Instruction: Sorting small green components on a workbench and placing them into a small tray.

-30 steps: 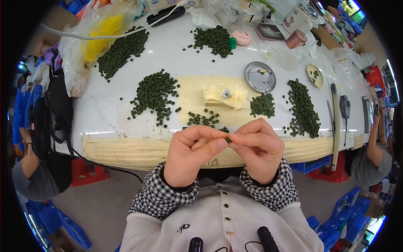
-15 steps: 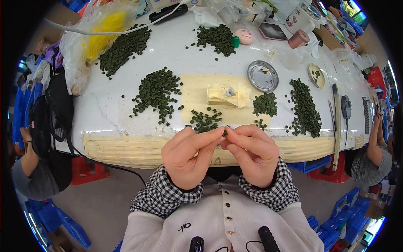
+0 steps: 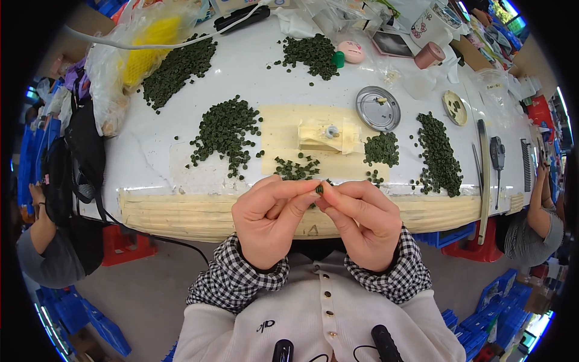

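Note:
Over the table's front edge, my left hand (image 3: 266, 218) and my right hand (image 3: 366, 218) meet fingertip to fingertip. Pinched between them is a small dark green part (image 3: 319, 189), mostly covered by the fingers. Just beyond lies a loose group of dark green parts (image 3: 295, 168), some of them joined or standing on end. Behind it, a tape-wrapped block (image 3: 329, 136) with a small round metal piece on top sits on a yellowish taped patch (image 3: 278, 123). A pile of flat dark green pieces (image 3: 381, 149) lies to the block's right.
More green piles lie around: left (image 3: 224, 133), far left (image 3: 181, 66), back (image 3: 310, 55) and right (image 3: 439, 157). A round metal lid (image 3: 378, 108) and a small dish (image 3: 454, 108) stand at right, near tweezers and a dark screwdriver-like tool (image 3: 497, 155). Other people sit at both sides.
My fingers have shifted slightly around the small green part, which shows more now and looks turned. My left hand's fingers lie a little flatter. The piles have not moved.

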`<state>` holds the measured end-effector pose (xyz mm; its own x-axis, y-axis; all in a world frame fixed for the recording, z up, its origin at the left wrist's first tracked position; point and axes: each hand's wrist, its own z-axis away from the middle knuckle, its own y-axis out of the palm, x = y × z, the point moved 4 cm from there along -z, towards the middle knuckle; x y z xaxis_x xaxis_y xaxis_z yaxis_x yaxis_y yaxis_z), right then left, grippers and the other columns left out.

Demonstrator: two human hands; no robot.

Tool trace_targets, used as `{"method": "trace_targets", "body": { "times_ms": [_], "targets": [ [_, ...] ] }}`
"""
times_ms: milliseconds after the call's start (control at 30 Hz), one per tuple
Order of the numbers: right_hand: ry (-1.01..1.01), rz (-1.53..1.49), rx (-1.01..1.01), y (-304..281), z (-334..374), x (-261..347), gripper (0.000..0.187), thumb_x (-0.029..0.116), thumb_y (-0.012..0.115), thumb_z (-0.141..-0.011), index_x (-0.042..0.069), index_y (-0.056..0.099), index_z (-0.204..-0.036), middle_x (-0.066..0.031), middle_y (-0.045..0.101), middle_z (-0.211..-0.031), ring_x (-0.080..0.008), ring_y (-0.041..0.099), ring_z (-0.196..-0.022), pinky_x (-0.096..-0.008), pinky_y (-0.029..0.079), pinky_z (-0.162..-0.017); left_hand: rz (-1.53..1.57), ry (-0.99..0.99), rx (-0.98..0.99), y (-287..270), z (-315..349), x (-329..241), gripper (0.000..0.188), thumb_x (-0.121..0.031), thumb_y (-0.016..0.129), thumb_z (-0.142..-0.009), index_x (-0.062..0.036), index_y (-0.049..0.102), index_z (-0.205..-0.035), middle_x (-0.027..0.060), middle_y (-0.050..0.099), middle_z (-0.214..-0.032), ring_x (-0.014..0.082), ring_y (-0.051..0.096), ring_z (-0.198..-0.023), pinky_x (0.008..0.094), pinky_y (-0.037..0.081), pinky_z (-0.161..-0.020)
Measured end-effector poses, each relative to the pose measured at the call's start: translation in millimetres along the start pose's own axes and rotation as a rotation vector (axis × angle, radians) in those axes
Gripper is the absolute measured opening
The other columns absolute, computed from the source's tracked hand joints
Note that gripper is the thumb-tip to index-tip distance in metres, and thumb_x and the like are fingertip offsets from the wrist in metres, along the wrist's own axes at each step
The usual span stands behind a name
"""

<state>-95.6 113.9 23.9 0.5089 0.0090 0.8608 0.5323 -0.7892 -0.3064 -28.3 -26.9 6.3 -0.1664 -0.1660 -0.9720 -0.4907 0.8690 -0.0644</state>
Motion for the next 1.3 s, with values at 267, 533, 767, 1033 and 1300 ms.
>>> {"method": "trace_targets", "body": {
  "times_ms": [267, 533, 767, 1033, 1300],
  "targets": [
    [-0.024, 0.046, 0.014, 1.2, -1.9, 1.2, 0.032, -0.006, 0.066, -0.079, -0.001, 0.065, -0.111, -0.0124, 0.063, -0.093, -0.0199, 0.062, -0.077, -0.0257, 0.05, -0.066, 0.006, -0.003, 0.009, -2.4, -0.5, 2.2, 0.018, 0.001, 0.07, -0.08, -0.0022, 0.07, -0.097, -0.005, 0.036, -0.056, 0.0047, 0.032, -0.053, 0.0214, 0.026, -0.049],
    [-0.002, 0.119, -0.027, -7.5, -14.2, 4.0, 0.038, -0.004, 0.07, -0.076, 0.0, 0.064, -0.113, -0.0111, 0.061, -0.09, -0.016, 0.061, -0.07, -0.0246, 0.05, -0.064, 0.018, -0.004, -0.015, -3.6, -4.6, 3.6, 0.018, 0.001, 0.07, -0.08, -0.0012, 0.07, -0.097, -0.0052, 0.037, -0.058, 0.0037, 0.03, -0.052, 0.0201, 0.026, -0.049],
    [-0.102, 0.534, -0.097, -26.5, -58.6, -11.0, 0.025, 0.003, 0.074, -0.072, 0.003, 0.067, -0.097, -0.0082, 0.057, -0.08, -0.0213, 0.056, -0.072, -0.0301, 0.045, -0.062, 0.101, -0.173, -0.05, -6.2, -22.0, 5.9, 0.017, -0.001, 0.069, -0.082, 0.0018, 0.069, -0.098, -0.0073, 0.035, -0.06, 0.0023, 0.029, -0.054, 0.0185, 0.027, -0.051],
    [-0.165, 0.551, -0.136, -21.5, -64.5, -17.2, 0.017, 0.003, 0.075, -0.07, 0.004, 0.068, -0.086, -0.0069, 0.056, -0.074, -0.0214, 0.055, -0.069, -0.0306, 0.044, -0.06, 0.062, -0.162, -0.046, -6.2, -23.8, 13.9, 0.018, 0.0, 0.069, -0.081, 0.0011, 0.069, -0.099, -0.0069, 0.033, -0.059, 0.0032, 0.029, -0.055, 0.0187, 0.027, -0.052],
    [-0.238, 0.214, -0.067, -26.9, -67.0, 6.5, 0.014, 0.002, 0.072, -0.077, 0.0, 0.062, -0.088, -0.0093, 0.061, -0.083, -0.0174, 0.059, -0.07, -0.0273, 0.049, -0.06, -0.002, -0.061, -0.031, -6.9, -24.5, 13.6, 0.018, 0.001, 0.07, -0.079, 0.0002, 0.07, -0.097, -0.006, 0.031, -0.057, 0.005, 0.031, -0.054, 0.0203, 0.028, -0.052]
  ]
}}
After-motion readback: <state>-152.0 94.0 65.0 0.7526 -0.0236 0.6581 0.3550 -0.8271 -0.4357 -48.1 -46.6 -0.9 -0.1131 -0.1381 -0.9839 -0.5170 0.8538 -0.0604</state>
